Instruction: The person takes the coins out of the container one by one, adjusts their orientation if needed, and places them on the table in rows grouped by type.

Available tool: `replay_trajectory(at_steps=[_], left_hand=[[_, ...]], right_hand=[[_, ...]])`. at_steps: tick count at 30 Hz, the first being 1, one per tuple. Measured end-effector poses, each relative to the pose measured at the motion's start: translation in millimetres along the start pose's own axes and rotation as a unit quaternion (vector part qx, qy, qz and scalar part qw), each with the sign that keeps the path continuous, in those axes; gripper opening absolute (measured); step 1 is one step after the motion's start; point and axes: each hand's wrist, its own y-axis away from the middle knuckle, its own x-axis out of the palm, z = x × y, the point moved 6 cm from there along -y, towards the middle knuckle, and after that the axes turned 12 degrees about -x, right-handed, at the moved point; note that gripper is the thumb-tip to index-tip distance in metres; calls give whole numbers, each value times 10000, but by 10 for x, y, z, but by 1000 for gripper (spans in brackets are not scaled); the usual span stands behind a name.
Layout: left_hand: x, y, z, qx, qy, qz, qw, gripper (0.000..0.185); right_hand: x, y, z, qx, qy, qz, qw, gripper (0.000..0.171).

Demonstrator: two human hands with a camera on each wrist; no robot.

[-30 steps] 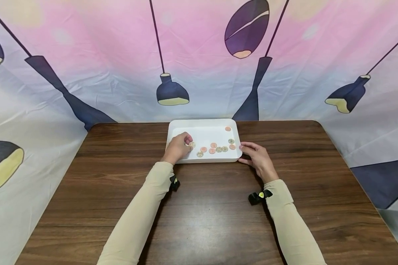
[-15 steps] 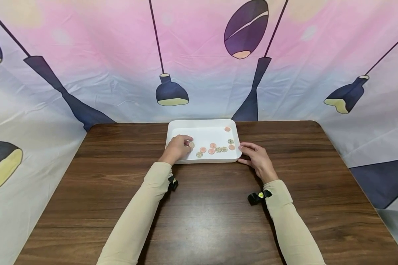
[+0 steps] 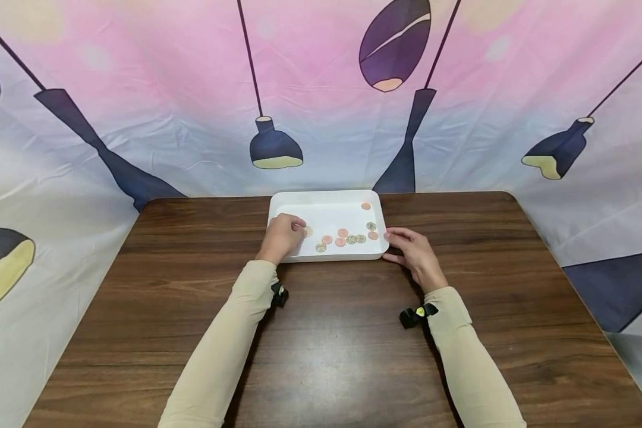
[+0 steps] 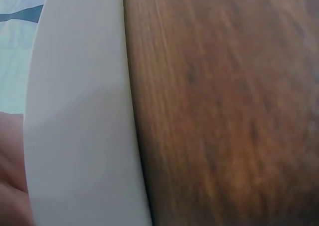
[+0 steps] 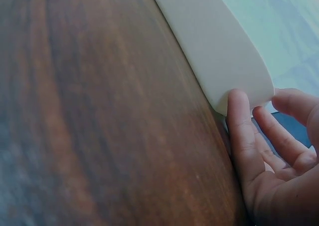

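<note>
1. Since the earlier frames the left hand [image 3: 282, 236] has drawn slightly back toward the near-left corner of the shallow white rectangular plastic tray [image 3: 326, 205]; its fingertips now cover more of the pale gold coin [image 3: 308, 231] it works at.
2. The step in hand looks like picking that coin off the tray floor. Next would come a firm pinch and a lift clear of the rim, without disturbing the loose row of copper and gold coins [image 3: 346, 239] just beside it.
3. The left hand reaches over the near rim, fingers curled down onto the coin; whether they have actually closed on it cannot be told.
4. The right hand [image 3: 413, 254] rests on the dark wooden table [image 3: 331, 345], its loosely spread fingers [image 5: 240, 117] touching the tray's near-right corner, gripping nothing.
</note>
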Motion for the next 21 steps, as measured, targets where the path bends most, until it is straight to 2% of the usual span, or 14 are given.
replay_trajectory(at_steps=[6, 12, 21], left_hand=[[-61, 49, 6, -202, 209, -228, 9993, 12], [-99, 66, -32, -207, 112, -342, 9991, 15], [-139, 86, -1, -368, 127, -159, 9991, 23]], right_hand=[[2, -6, 5, 24, 1, -7, 10000, 48], [-13, -14, 10, 20, -19, -6, 10000, 48], [0, -4, 6, 68, 3, 12, 10000, 47]])
